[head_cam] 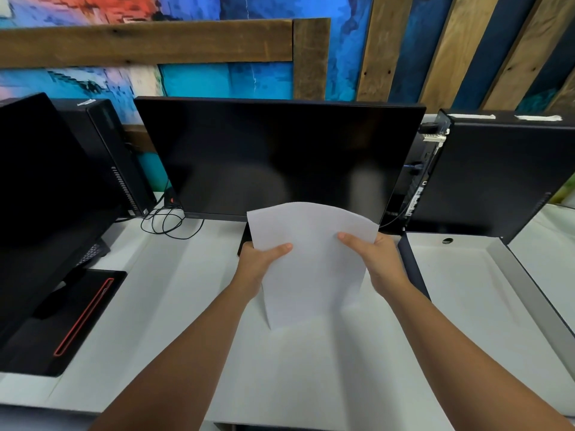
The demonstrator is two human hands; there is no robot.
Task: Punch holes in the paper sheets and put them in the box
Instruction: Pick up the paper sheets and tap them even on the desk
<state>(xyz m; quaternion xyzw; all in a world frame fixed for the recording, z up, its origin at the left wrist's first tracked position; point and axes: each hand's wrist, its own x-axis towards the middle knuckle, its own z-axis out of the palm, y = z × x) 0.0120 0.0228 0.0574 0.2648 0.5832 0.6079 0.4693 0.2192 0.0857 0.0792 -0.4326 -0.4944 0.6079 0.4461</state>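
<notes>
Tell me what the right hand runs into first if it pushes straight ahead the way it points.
Probably the monitor: the right hand, gripping the paper sheets, points up and away toward the dark screen's lower edge, though depth is hard to judge.

One head-worn, wide-angle view looks forward and down from above the white desk, with both forearms reaching in from the bottom edge and the left hand and right hand near the middle of the frame. It faces the dark monitor squarely and close, the painted wall rising behind it. The lens bends the edges, so a second screen leans at the left and the open box at the right
</notes>
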